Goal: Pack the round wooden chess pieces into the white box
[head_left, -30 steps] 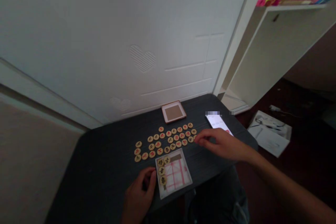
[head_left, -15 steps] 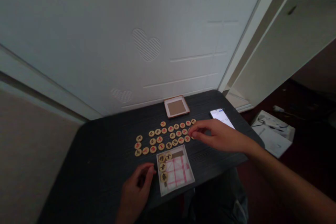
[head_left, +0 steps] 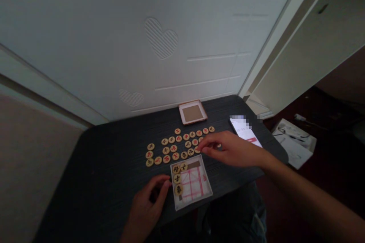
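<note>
My right hand (head_left: 234, 151) pinches over the discs (head_left: 182, 144), grip hidden; left hand (head_left: 148, 207), fingers loosely curled, could nudge the box (head_left: 191, 182).

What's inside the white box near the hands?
Inside the white box are four round wooden pieces along its left and top edges, lying on a folded sheet with red lines. Whatever lies beneath that sheet is covered.

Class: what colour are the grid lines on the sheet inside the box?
Red, on a white sheet, seen in the head view.
</note>
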A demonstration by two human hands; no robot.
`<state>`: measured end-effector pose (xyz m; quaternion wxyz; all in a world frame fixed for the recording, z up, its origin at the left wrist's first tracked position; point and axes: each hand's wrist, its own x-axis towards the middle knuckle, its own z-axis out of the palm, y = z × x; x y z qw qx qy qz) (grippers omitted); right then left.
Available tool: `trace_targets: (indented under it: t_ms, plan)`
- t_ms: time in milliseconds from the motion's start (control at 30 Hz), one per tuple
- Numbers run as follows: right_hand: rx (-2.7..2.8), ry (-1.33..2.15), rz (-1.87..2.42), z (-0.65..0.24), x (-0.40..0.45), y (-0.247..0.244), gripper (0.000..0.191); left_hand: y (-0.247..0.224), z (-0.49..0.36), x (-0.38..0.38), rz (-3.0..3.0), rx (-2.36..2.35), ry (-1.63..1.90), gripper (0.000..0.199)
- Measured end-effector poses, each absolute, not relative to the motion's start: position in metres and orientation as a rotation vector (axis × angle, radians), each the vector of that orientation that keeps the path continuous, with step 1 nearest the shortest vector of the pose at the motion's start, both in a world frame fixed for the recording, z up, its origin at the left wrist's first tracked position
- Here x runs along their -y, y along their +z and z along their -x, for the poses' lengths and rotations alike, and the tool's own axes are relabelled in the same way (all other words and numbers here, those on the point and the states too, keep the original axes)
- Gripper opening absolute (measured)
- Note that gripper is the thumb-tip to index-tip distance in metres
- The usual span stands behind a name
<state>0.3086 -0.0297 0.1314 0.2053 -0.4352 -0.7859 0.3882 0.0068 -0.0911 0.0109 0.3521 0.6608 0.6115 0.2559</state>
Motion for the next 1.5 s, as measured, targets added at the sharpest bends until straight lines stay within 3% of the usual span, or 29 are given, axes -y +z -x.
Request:
trace_targets:
  t_ms: [567,1500]
  plan:
    - [1.987,1.23,1.317,-0.23,0.089,0.048,0.019,0.005,-0.033,0.102,-1.764,-1.723,0.72,0.025]
    - [1.967,1.358,1.389,-0.281,0.08,0.066,0.02,-0.011,-0.035,0.108,-1.91,-1.809,0.791,0.023]
